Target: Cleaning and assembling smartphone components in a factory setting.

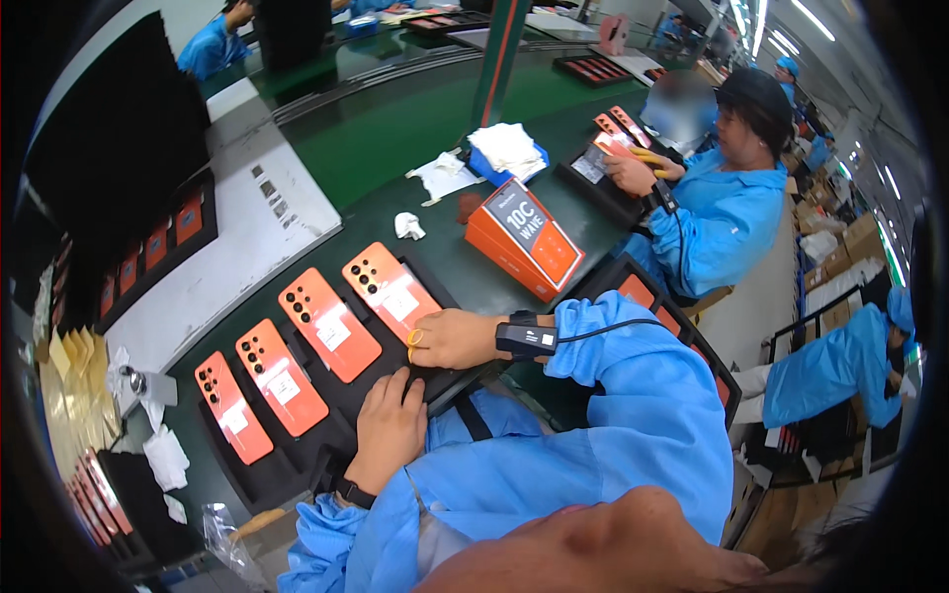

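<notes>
Several orange phones (329, 324) lie in a row, camera side up, in a black tray (341, 400). Each has black lens rings and a white label. My right hand (455, 339), with a yellow band on one finger, is at the lower end of the rightmost phone (393, 295). Its fingers curl against that edge, and their tips are partly hidden. Below it, my left hand (388, 427) rests by the tray's near edge, fingers stretched forward and nothing visible in them. A dark device is strapped to my right wrist, and a dark band circles my left.
An orange box (526, 242) stands right of the tray, near a blue bin (509, 158) of white cloths. A crumpled tissue (408, 225) lies behind the phones. A metal dispenser bottle (148, 385) stands left. A co-worker in blue (732, 208) handles a phone across the right side.
</notes>
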The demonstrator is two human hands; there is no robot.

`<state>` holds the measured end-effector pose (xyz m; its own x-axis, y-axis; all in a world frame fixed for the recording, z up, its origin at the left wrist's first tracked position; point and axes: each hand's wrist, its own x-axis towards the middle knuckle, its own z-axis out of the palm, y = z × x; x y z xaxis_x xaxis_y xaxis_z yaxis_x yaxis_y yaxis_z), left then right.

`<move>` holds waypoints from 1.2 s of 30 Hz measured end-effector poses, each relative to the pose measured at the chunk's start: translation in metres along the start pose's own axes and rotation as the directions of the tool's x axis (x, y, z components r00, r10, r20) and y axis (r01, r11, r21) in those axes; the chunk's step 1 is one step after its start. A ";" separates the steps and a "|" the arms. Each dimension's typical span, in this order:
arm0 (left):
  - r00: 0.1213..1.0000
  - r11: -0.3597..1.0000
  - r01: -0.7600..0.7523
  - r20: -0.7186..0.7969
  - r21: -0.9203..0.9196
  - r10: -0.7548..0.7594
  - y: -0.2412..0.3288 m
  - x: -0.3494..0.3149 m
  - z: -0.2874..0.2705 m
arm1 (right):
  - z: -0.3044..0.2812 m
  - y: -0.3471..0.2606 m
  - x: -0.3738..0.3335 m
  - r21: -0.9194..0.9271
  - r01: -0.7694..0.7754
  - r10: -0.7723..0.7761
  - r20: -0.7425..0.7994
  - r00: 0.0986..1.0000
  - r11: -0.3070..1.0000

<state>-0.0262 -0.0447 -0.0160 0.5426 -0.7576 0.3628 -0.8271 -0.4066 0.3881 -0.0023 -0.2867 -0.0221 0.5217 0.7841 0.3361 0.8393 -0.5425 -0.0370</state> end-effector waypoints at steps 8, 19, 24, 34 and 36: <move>0.999 0.990 -0.033 -0.014 0.138 0.035 0.010 0.006 0.005 | -0.005 -0.010 0.008 -0.006 -0.198 0.198 0.088 0.976 0.980; 0.997 0.967 -0.023 -0.064 0.253 0.041 0.007 0.013 0.025 | -0.002 -0.005 0.003 0.083 -0.341 0.350 -0.134 0.927 0.936; 1.000 0.968 -0.018 0.018 0.249 0.014 0.003 0.019 0.042 | -0.005 -0.004 0.008 0.353 -0.582 0.651 -0.113 0.750 0.732; 0.993 0.987 -0.003 0.116 0.164 -0.016 0.003 0.028 0.034 | -0.088 0.145 0.061 0.553 -0.560 0.743 -0.174 0.646 0.617; 0.993 0.988 0.007 0.119 0.157 -0.026 0.003 0.028 0.035 | -0.134 0.189 0.085 0.515 -0.619 0.805 -0.392 0.445 0.593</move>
<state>-0.0188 -0.0851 -0.0345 0.5430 -0.8020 0.2488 -0.8357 -0.4872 0.2532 0.1800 -0.3631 0.1255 0.8477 -0.2056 0.4889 0.2537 -0.6523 -0.7143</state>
